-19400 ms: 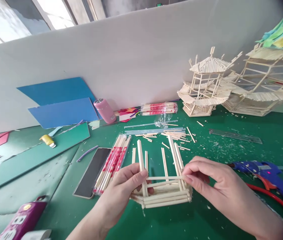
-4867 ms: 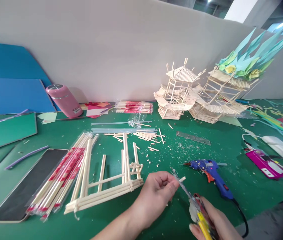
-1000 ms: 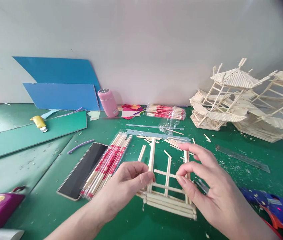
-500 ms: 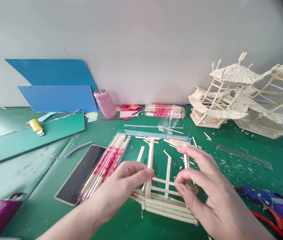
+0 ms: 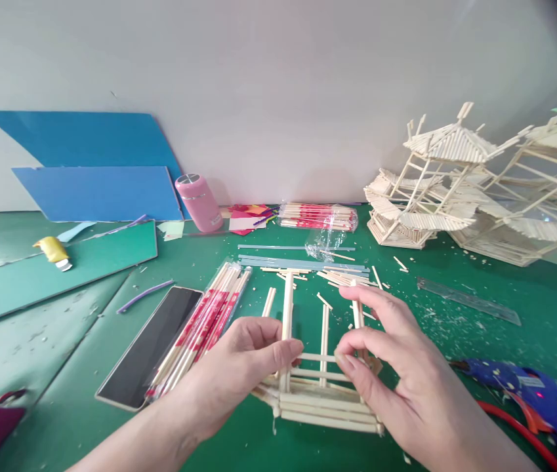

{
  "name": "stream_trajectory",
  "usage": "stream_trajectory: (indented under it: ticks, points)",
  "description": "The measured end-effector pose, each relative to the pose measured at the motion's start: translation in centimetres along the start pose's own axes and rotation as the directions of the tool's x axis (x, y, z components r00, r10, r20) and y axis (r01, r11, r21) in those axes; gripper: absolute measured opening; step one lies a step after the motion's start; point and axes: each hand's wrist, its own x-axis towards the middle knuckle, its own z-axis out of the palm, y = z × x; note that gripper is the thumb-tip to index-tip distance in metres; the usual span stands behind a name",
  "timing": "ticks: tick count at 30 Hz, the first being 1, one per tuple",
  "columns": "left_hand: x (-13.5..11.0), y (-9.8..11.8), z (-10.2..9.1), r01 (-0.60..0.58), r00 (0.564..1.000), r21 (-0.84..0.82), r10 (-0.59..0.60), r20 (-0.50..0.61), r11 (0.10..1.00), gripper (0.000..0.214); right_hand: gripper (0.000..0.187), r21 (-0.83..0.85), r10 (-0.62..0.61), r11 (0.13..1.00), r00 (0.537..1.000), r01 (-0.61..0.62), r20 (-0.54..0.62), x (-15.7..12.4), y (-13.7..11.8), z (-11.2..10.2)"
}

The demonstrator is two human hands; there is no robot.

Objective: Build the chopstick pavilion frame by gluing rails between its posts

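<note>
A small frame built of wooden sticks stands in front of me, with a layered base and several upright posts. A thin crosswise wooden stick spans two of its front posts, just above a similar lower bar. My left hand is closed at the stick's left end, its thumb beside the left front post. Thumb and forefinger of my right hand pinch the right end, while another finger reaches up to the top of the right post. My fingers hide both ends of the stick.
On the left lie a phone and packaged sticks. A blue glue gun with a red cable rests at right, near a clear ruler. Behind are a pink bottle, loose sticks and a stick-built pavilion.
The whole view has shifted slightly, so most things appear further left. Both hands keep their grip on the crosswise stick, with hardly any movement against the frame.
</note>
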Motion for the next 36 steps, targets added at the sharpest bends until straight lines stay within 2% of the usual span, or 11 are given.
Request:
stream_trajectory:
  ticks: [6,10,12,14,16,18,21,24,28,32,36]
  points:
    - [0.2,-0.3,-0.1,0.006,1.0,0.036,-0.006,0.007,0.999,0.029,0.015,-0.004,0.075,0.997,0.997,-0.075,0.033,0.0,-0.5,-0.2]
    - [-0.4,-0.3,-0.4,-0.073,0.99,0.3,0.104,-0.091,0.951,0.038,0.017,0.036,0.111,0.993,0.993,-0.112,0.031,0.0,-0.6,-0.1]
    - [-0.9,-0.2,-0.8,-0.149,0.948,0.546,0.276,-0.157,0.824,0.038,0.017,0.043,0.106,0.993,0.994,-0.108,0.039,-0.1,-0.5,-0.1]
    - [-1.4,0.0,-1.1,-0.226,0.846,0.756,0.508,-0.161,0.615,0.031,0.017,0.051,0.096,0.994,0.994,-0.099,0.05,-0.1,-0.4,-0.1]
    - [-1.8,0.4,-1.2,-0.296,0.719,0.87,0.692,-0.068,0.393,0.017,0.017,0.064,0.102,0.992,0.993,-0.105,0.056,0.0,-0.4,-0.2]
    - [-1.9,1.2,-0.8,-0.366,0.665,0.904,0.741,0.089,0.22,0.005,0.016,0.07,0.105,0.992,0.993,-0.109,0.057,0.0,-0.5,-0.2]
    - [-1.7,2.7,0.2,-0.434,0.755,0.898,0.575,0.315,0.078,0.01,0.015,0.075,0.103,0.991,0.993,-0.107,0.054,-0.1,-0.6,-0.2]
    - [-1.1,3.8,1.1,-0.456,0.82,0.89,0.381,0.427,-0.015,0.016,0.014,0.084,0.108,0.99,0.993,-0.112,0.054,-0.1,-0.7,-0.1]
    - [-0.5,4.1,1.6,-0.475,0.819,0.876,0.324,0.474,-0.081,0.026,0.013,0.082,0.106,0.991,0.993,-0.109,0.049,-0.1,-0.7,-0.1]
    - [-0.4,3.8,1.7,-0.492,0.812,0.868,0.325,0.484,-0.063,0.027,0.008,0.093,0.1,0.991,0.995,-0.101,0.011,-0.5,-0.7,0.1]
    - [-0.5,3.5,1.6,-0.482,0.809,0.874,0.353,0.471,-0.06,0.027,0.047,0.144,0.212,0.969,0.975,-0.202,-0.058,-1.5,-0.5,0.4]
